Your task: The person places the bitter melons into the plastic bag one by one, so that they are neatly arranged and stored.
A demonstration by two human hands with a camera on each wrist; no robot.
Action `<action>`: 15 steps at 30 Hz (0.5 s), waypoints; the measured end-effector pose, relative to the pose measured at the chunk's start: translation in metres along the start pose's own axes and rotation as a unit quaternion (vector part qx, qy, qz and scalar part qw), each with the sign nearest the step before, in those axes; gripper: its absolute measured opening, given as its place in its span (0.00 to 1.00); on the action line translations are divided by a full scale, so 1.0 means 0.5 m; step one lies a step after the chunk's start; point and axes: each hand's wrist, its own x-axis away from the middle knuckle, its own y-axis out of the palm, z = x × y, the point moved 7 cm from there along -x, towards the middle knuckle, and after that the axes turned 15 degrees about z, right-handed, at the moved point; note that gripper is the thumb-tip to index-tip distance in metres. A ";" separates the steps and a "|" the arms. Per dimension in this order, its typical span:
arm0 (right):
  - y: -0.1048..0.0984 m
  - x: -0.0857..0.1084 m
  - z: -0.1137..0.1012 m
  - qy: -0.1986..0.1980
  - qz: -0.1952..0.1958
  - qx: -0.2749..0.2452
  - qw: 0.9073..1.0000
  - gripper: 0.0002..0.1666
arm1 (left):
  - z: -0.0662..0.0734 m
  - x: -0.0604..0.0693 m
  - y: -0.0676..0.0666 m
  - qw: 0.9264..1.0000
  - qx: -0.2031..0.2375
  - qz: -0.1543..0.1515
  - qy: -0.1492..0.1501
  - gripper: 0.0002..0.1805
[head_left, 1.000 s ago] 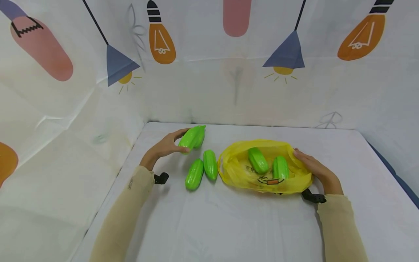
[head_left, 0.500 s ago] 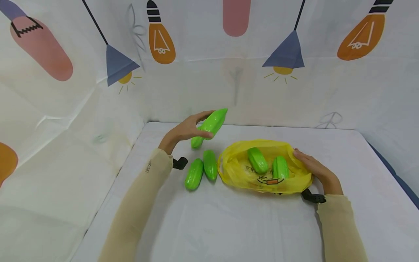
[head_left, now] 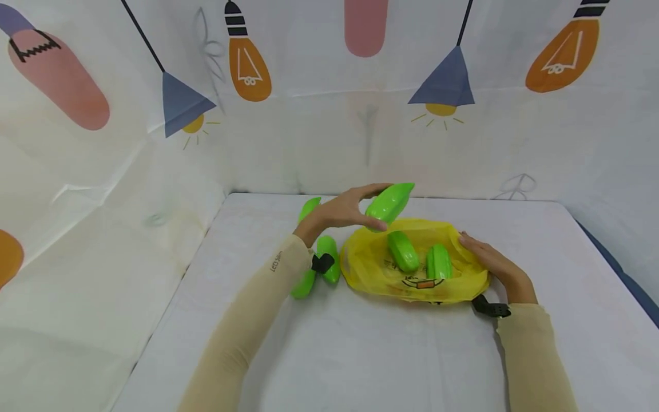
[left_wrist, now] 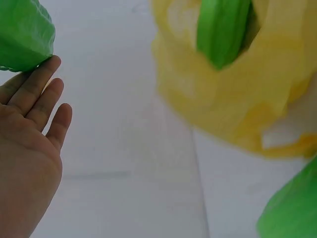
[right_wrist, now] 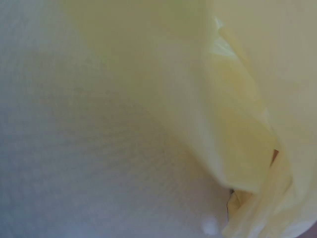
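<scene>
I saw left hand (head_left: 342,210) pinching green toy cucumber (head_left: 390,203) aloft near far rim of yellow plastic bag (head_left: 368,277). Right hand (head_left: 491,260) touched bag's side, probably keeping mouth wide; couldn't tell whether its grip pinched.

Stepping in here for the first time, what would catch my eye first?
Probably the bright yellow bag, open on the white table with two glossy green pieces inside. Next, a similar green piece gripped in the left hand near the bag's far rim, with the right hand at the bag's right side. Behind, orange bulbs and blue lamps decorate the pale backdrop.
</scene>
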 end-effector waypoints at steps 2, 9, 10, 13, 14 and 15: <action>0.000 -0.001 -0.001 0.001 0.000 0.000 1.000 0.53 | 0.000 -0.002 0.035 1.000 -0.010 -0.019 -0.002 0.50; -0.003 -0.001 -0.004 -0.006 -0.003 -0.003 1.000 0.53 | -0.020 -0.002 0.155 0.998 0.014 -0.065 -0.023 0.48; -0.003 -0.001 -0.004 -0.007 -0.004 -0.005 1.000 0.53 | -0.024 -0.002 0.170 0.997 0.017 -0.070 -0.027 0.48; -0.002 -0.001 -0.003 -0.007 -0.004 -0.011 1.000 0.53 | -0.036 -0.003 0.210 0.996 0.025 -0.081 -0.040 0.48; -0.001 -0.001 -0.001 -0.006 -0.004 -0.012 1.000 0.53 | -0.041 -0.005 0.221 0.995 0.021 -0.081 -0.046 0.48; -0.001 -0.001 0.000 -0.005 -0.004 -0.011 1.000 0.53 | -0.046 -0.006 0.230 0.996 0.016 -0.078 -0.051 0.48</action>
